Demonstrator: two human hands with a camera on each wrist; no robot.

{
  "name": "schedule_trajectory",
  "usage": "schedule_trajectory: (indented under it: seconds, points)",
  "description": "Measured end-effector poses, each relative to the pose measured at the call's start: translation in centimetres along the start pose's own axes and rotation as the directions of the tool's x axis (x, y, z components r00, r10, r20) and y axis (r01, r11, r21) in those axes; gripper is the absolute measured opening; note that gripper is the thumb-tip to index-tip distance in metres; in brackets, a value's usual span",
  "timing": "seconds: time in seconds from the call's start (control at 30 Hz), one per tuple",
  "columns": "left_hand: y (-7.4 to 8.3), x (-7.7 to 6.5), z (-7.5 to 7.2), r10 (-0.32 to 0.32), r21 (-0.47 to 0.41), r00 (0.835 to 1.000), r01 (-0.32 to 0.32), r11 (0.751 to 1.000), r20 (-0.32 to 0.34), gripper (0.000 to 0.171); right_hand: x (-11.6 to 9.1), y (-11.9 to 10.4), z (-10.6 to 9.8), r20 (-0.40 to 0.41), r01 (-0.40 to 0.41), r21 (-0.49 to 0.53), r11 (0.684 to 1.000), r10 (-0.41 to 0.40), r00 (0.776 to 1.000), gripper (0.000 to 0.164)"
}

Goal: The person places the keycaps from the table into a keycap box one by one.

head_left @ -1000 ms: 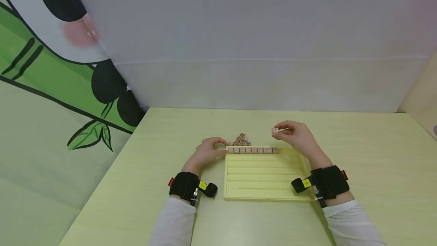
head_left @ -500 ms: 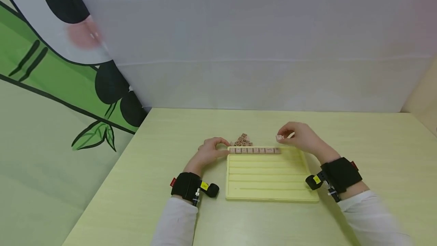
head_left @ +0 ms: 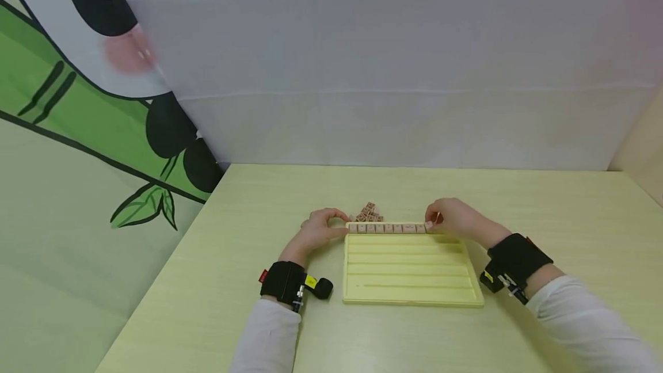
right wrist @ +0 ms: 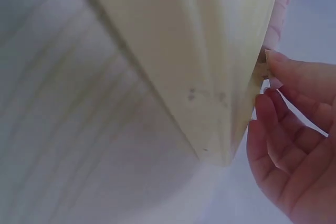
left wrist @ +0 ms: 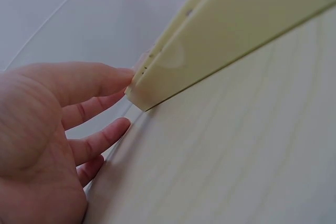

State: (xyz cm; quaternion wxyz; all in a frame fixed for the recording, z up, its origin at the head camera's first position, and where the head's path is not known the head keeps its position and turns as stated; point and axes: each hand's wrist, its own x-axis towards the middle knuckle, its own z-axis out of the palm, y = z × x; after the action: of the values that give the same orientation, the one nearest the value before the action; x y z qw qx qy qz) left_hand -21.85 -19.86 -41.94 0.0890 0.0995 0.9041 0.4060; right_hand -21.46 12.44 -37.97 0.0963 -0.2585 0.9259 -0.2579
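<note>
A yellow ridged tray [head_left: 411, 272] lies flat on the table, with a row of small wooden letter blocks [head_left: 384, 228] in its topmost groove. My left hand [head_left: 318, 229] pinches the tray's far left corner; the left wrist view shows the thumb and a finger at that corner [left wrist: 137, 90], the other fingers spread below. At the right end of the row, my right hand [head_left: 456, 220] pinches a small wooden block [head_left: 429, 225] between thumb and fingertips, right at the groove. Fingers hide most of that block.
Just behind the tray's far edge is a small heap of loose wooden blocks [head_left: 369, 212]. The pale wooden table [head_left: 259, 200] ends at a light grey backdrop [head_left: 393, 125], with a printed cartoon panel to the left.
My right hand has come down from above the tray's far edge, bringing its block to the right end of the row. The left hand stays at the corner.
</note>
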Motion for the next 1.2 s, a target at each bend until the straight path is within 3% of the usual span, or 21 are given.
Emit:
schedule_trajectory:
  seconds: [0.3, 0.67, 1.2]
  points:
    - [0.1, 0.4, 0.2, -0.004, 0.01, 1.0, 0.004, 1.0, -0.011, 0.022, 0.3, 0.2, -0.2, 0.026, 0.043, -0.067, 0.997, -0.041, 0.999, 0.005]
    - [0.6, 1.5, 0.7, -0.057, -0.026, 0.998, 0.056, 0.998, -0.033, 0.02, 1.2, 1.0, -1.6, 0.038, 0.061, -0.158, 0.986, -0.056, 0.998, 0.008]
    - [1.2, 2.6, 1.1, -0.083, -0.042, 0.995, 0.081, 0.996, -0.051, 0.02, 2.4, 2.7, -2.7, 0.055, 0.107, -0.157, 0.982, -0.099, 0.994, 0.005]
